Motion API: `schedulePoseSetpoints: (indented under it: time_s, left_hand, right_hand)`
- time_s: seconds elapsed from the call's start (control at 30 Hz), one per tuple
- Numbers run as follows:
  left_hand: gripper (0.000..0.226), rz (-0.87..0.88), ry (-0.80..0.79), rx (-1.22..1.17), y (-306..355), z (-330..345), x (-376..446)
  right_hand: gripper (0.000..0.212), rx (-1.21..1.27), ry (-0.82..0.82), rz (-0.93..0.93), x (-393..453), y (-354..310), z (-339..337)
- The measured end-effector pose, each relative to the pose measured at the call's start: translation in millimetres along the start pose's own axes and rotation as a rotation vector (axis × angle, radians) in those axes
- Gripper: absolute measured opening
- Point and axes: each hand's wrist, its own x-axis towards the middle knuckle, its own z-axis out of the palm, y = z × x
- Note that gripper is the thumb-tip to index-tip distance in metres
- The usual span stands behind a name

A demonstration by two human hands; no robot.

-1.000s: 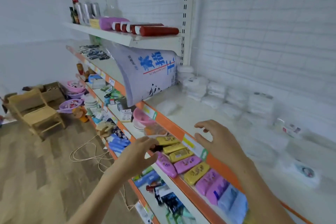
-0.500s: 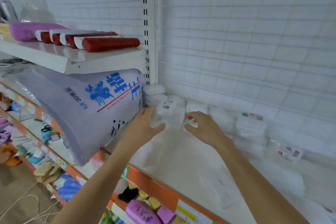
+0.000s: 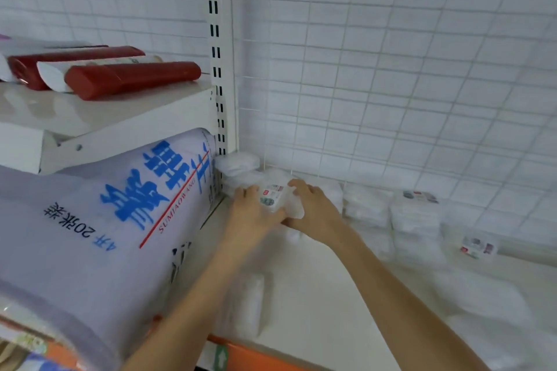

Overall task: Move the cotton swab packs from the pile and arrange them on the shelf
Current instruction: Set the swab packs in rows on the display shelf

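White cotton swab pack (image 3: 272,196) held between both hands at the shelf (image 3: 325,289) corner.
Left hand (image 3: 251,214) and right hand (image 3: 313,208) curl fingers around it; best seated squarely against neighbouring stacks (image 3: 366,208).

A small retail shop, seen at a stocked display unit. A slotted white upright (image 3: 217,69) carries adjustable boards: an upper shelf (image 3: 90,117) holding red and white tubes (image 3: 129,77) laid on their sides, and a lower shelf (image 3: 316,295) edged with an orange price strip (image 3: 256,360). A white wire grid panel (image 3: 391,69) backs the unit. Identical wrapped white packs (image 3: 414,214) stand stacked in rows along the back, some showing printed labels. A large printed paper pack (image 3: 105,220) with blue lettering lies in the neighbouring bay.
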Motion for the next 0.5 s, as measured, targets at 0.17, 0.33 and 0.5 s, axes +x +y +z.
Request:
schedulePoseSetpoints:
  time_s: [0.17, 0.33, 0.5]
  left_hand:
    - [0.090, 0.136, -0.073, -0.093, -6.8, -15.1, -10.6]
    - [0.090, 0.326, -0.183, -0.096, -16.3, -14.9, -24.9]
    - [0.082, 0.421, -0.421, 0.011, -25.4, 1.2, -43.9]
  right_hand:
    - [0.065, 0.055, 0.094, -0.006, -29.8, 9.8, -13.7]
    - [0.012, 0.360, 0.089, 0.210, -80.4, 33.3, -32.6]
    - [0.018, 0.527, 0.026, 0.371, -113.6, 49.6, -25.7]
